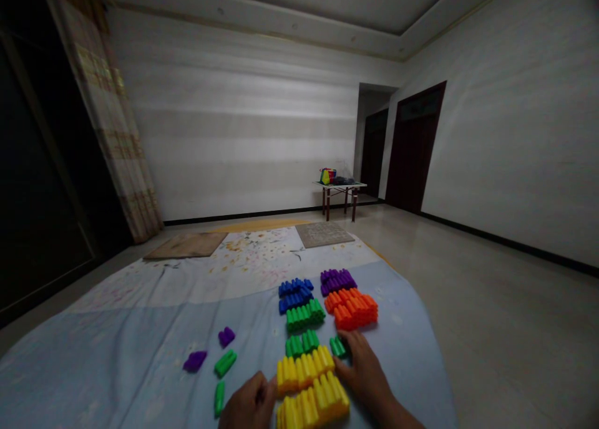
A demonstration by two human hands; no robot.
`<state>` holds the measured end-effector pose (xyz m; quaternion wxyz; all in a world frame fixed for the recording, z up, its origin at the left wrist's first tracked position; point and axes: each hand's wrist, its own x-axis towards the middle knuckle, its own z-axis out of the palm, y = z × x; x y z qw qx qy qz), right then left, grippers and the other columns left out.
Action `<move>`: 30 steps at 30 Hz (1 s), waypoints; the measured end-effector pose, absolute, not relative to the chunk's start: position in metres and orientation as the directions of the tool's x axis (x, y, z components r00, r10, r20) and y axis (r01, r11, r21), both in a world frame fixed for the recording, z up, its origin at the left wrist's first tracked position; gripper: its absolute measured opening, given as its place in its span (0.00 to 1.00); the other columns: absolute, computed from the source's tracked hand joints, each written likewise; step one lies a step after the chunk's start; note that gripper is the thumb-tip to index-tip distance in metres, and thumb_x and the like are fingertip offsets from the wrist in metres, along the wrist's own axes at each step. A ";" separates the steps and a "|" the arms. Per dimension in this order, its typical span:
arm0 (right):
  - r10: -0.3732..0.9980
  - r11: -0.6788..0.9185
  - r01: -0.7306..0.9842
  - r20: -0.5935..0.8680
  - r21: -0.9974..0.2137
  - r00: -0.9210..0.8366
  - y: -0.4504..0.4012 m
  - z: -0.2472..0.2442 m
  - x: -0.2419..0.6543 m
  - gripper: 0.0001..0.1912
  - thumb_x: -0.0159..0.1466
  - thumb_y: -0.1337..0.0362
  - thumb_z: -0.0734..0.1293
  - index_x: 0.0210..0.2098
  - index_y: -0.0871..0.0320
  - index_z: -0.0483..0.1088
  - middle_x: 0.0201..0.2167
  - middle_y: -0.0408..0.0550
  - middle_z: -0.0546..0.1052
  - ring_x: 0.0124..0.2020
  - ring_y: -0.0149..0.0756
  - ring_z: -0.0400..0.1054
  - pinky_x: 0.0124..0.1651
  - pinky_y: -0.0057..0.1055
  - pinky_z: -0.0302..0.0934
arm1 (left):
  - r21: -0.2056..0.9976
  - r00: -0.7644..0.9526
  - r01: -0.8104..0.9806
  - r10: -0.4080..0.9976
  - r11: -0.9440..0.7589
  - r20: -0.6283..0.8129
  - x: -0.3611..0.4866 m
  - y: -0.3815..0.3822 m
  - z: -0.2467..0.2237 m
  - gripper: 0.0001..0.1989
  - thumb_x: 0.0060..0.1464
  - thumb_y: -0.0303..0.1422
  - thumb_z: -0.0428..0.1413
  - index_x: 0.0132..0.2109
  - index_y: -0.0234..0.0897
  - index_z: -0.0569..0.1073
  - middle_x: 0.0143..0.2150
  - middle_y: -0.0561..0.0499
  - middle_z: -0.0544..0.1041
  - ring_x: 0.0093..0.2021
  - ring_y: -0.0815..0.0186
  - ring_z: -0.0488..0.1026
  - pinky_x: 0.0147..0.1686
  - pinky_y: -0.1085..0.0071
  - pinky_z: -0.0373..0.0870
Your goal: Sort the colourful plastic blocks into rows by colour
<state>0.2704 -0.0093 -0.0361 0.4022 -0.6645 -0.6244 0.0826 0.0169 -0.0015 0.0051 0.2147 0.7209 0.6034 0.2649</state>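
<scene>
My left hand (250, 403) is curled closed at the lower edge, its fingertips beside the left side of the yellow tube-like plastic pieces (306, 370); anything inside it is hidden. On the right, my right hand (367, 373) has thumb and fingers around a small pair of green tube-like pieces (337, 347). Rows of green pieces (305, 315), blue pieces (296, 295), orange pieces (352, 307) and purple pieces (337, 281) lie farther back. Left of them are a loose green piece (225, 363), another green piece (219, 398) and two purple clumps (194, 361).
A light blue and white floral cloth (154, 342) covers the rounded table. A brown mat (186, 245) and a grey patterned mat (324, 235) lie at its far edge. Beyond stands a small table (340, 184) carrying a colourful bag (327, 176). A curtain (112, 123) hangs left.
</scene>
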 end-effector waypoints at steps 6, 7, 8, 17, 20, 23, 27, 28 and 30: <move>0.886 0.130 0.776 0.424 -0.617 0.189 -0.009 -0.039 0.272 0.20 0.51 0.63 0.64 0.44 0.56 0.69 0.37 0.50 0.73 0.40 0.41 0.66 0.44 0.33 0.60 | 0.710 -0.103 0.701 0.975 -0.071 0.199 -0.038 0.022 0.023 0.15 0.50 0.45 0.45 0.27 0.40 0.67 0.22 0.56 0.71 0.25 0.68 0.69 0.27 0.75 0.63; 0.885 0.135 0.777 0.428 -0.615 0.185 -0.009 -0.039 0.273 0.20 0.51 0.63 0.64 0.44 0.57 0.69 0.37 0.50 0.73 0.40 0.41 0.66 0.44 0.33 0.60 | 0.714 -0.175 0.699 0.958 -0.044 0.229 -0.050 0.026 0.024 0.14 0.49 0.45 0.46 0.29 0.40 0.68 0.24 0.55 0.73 0.26 0.67 0.70 0.28 0.74 0.64; 0.885 0.142 0.777 0.431 -0.613 0.178 -0.009 -0.039 0.273 0.20 0.51 0.63 0.64 0.44 0.57 0.68 0.37 0.50 0.73 0.40 0.41 0.67 0.44 0.33 0.60 | 0.720 -0.227 0.692 0.935 -0.042 0.272 -0.063 0.030 0.023 0.13 0.48 0.44 0.47 0.31 0.40 0.69 0.28 0.53 0.75 0.30 0.66 0.72 0.31 0.74 0.65; 0.882 0.178 0.788 0.451 -0.590 0.139 -0.008 -0.047 0.279 0.20 0.52 0.60 0.65 0.44 0.59 0.68 0.39 0.51 0.73 0.42 0.41 0.66 0.46 0.33 0.60 | 0.680 -0.454 0.721 0.830 0.129 0.323 -0.116 0.037 -0.011 0.15 0.50 0.38 0.44 0.41 0.36 0.68 0.39 0.44 0.74 0.38 0.61 0.72 0.39 0.68 0.67; 0.883 0.175 0.791 0.449 -0.586 0.137 -0.007 -0.046 0.280 0.20 0.52 0.59 0.65 0.44 0.59 0.68 0.38 0.51 0.73 0.41 0.41 0.66 0.45 0.34 0.61 | 0.655 -0.444 0.745 0.829 0.129 0.342 -0.114 0.036 -0.013 0.15 0.50 0.37 0.44 0.40 0.36 0.68 0.39 0.45 0.73 0.37 0.61 0.72 0.39 0.68 0.67; 0.880 0.175 0.783 0.451 -0.596 0.147 -0.007 -0.043 0.280 0.19 0.53 0.60 0.64 0.44 0.59 0.67 0.38 0.51 0.72 0.40 0.40 0.66 0.45 0.34 0.61 | 0.633 -0.425 0.762 0.842 0.135 0.332 -0.114 0.037 -0.013 0.15 0.49 0.38 0.44 0.41 0.36 0.68 0.38 0.45 0.72 0.37 0.61 0.71 0.38 0.67 0.67; 0.884 0.176 0.772 0.443 -0.611 0.150 -0.007 -0.041 0.280 0.20 0.54 0.61 0.64 0.45 0.60 0.67 0.38 0.51 0.72 0.39 0.39 0.66 0.44 0.33 0.62 | 0.610 -0.399 0.781 0.860 0.135 0.320 -0.117 0.040 -0.015 0.16 0.49 0.38 0.44 0.41 0.36 0.68 0.38 0.46 0.71 0.37 0.62 0.70 0.40 0.67 0.66; 0.883 0.175 0.770 0.443 -0.613 0.152 -0.007 -0.042 0.280 0.20 0.53 0.61 0.64 0.45 0.60 0.66 0.38 0.51 0.72 0.39 0.39 0.67 0.44 0.34 0.62 | 0.606 -0.389 0.784 0.866 0.132 0.315 -0.118 0.040 -0.015 0.16 0.49 0.38 0.44 0.41 0.36 0.68 0.38 0.46 0.71 0.37 0.61 0.70 0.40 0.67 0.66; 0.880 0.178 0.767 0.449 -0.616 0.156 -0.007 -0.042 0.279 0.20 0.53 0.62 0.64 0.45 0.60 0.66 0.38 0.52 0.72 0.39 0.39 0.67 0.44 0.34 0.62 | 0.602 -0.378 0.787 0.877 0.136 0.295 -0.119 0.039 -0.014 0.17 0.49 0.39 0.44 0.41 0.35 0.68 0.39 0.45 0.71 0.38 0.61 0.70 0.41 0.67 0.66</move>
